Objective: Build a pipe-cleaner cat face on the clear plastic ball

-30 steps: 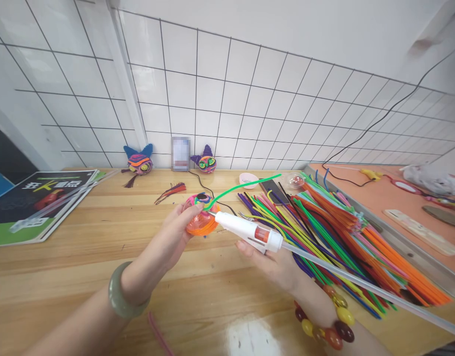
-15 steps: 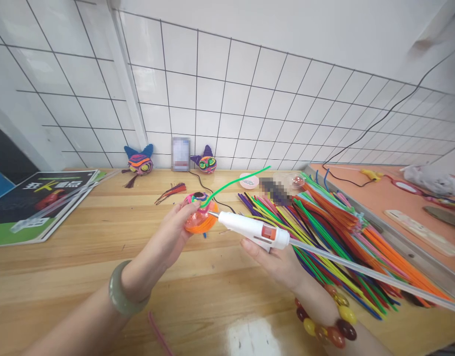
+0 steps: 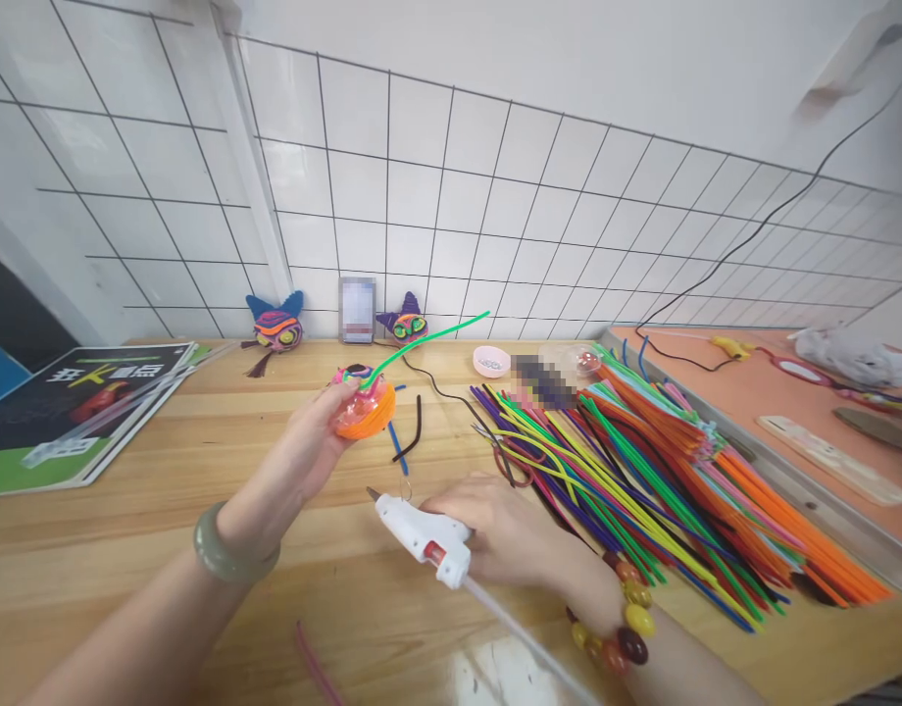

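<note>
My left hand (image 3: 315, 427) is closed around a clear plastic ball (image 3: 369, 404) partly wrapped in orange and multicoloured pipe cleaners. From its top a green pipe cleaner (image 3: 440, 336) sticks out, curving up to the right. Lower and to the right, my right hand (image 3: 491, 525) grips the handle of a white hot glue gun (image 3: 420, 537). The gun is close over the tabletop, its nozzle pointing up and left, apart from the ball; whether it touches the wood I cannot tell. A clear glue stick (image 3: 521, 632) trails from its back. Part of the handle is hidden by my fingers.
Many coloured pipe cleaners (image 3: 642, 471) spread across the right, with scissors (image 3: 516, 461) at their left edge. Short blue (image 3: 397, 446) and black (image 3: 419, 422) pieces lie mid-table. Two wrapped cat-like heads (image 3: 275, 322), a phone (image 3: 357, 310), a pink bowl (image 3: 491, 362) and a magazine (image 3: 83, 402) stand around.
My right hand has lowered the glue gun left and down, its nozzle moving away from the ball. My left hand has shifted left with the ball and green pipe cleaner.
</note>
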